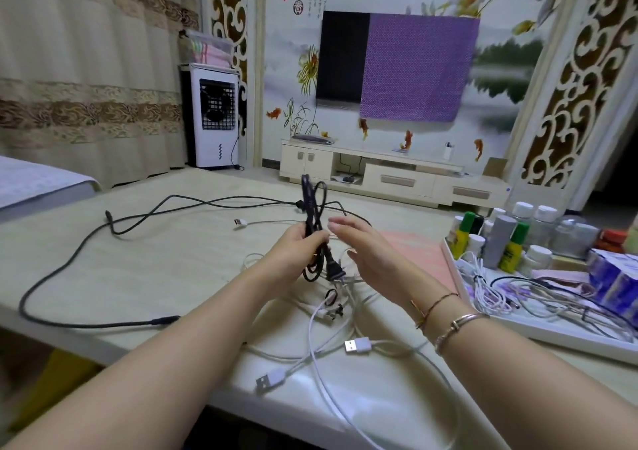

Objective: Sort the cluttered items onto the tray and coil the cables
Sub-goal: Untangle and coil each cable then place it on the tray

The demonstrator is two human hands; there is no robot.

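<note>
My left hand (297, 253) grips a folded bundle of black power cable (312, 208) above the table's middle; loops stick up above the fist and a two-pin plug (334, 272) hangs below it. The rest of that black cable (86, 239) trails left across the table. My right hand (362, 242) hovers just right of the bundle with fingers straight and holds nothing. Under the hands lie tangled white USB cables (355, 346). A white tray (566, 334) at the right holds bottles, coiled cables and a tissue pack.
Bottles and glue sticks (500, 239) stand at the tray's far end, a blue-white tissue pack (614, 277) at its right. A pink cloth (417, 253) lies left of the tray. A white USB plug (240, 222) rests beyond the hands. The table's front edge (103, 349) runs diagonally.
</note>
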